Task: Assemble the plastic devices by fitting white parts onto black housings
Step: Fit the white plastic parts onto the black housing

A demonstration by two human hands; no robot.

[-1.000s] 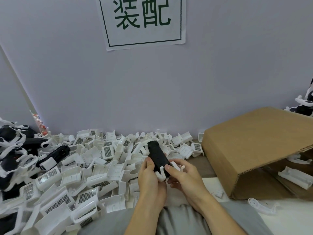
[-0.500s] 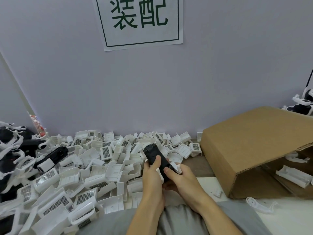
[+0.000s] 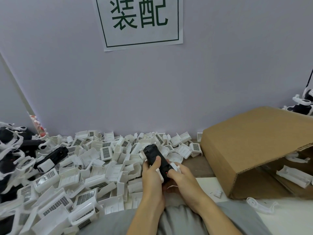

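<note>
In the lower centre of the frame your two hands hold one black housing (image 3: 155,160) together, just above the desk (image 3: 198,167). Your left hand (image 3: 150,177) grips it from the left side, the fingers curled around the body and the thumb lying on its top face. Your right hand (image 3: 181,177) pinches it at the near end, the thumb pressing beside a small red dot on the black surface. A white part (image 3: 174,166) sits against the housing between your hands; if it is fully seated, you cannot tell from here. The far end of the housing points up and slightly to the left. To the left a big pile of white parts (image 3: 81,175) covers the desk to the wall. At the far left edge lie assembled black and white devices (image 3: 11,150). On the right a cardboard box (image 3: 250,146) lies on its side, with white pieces inside its open end. A paper sign (image 3: 140,21) with green characters hangs on the wall at the top.
</note>
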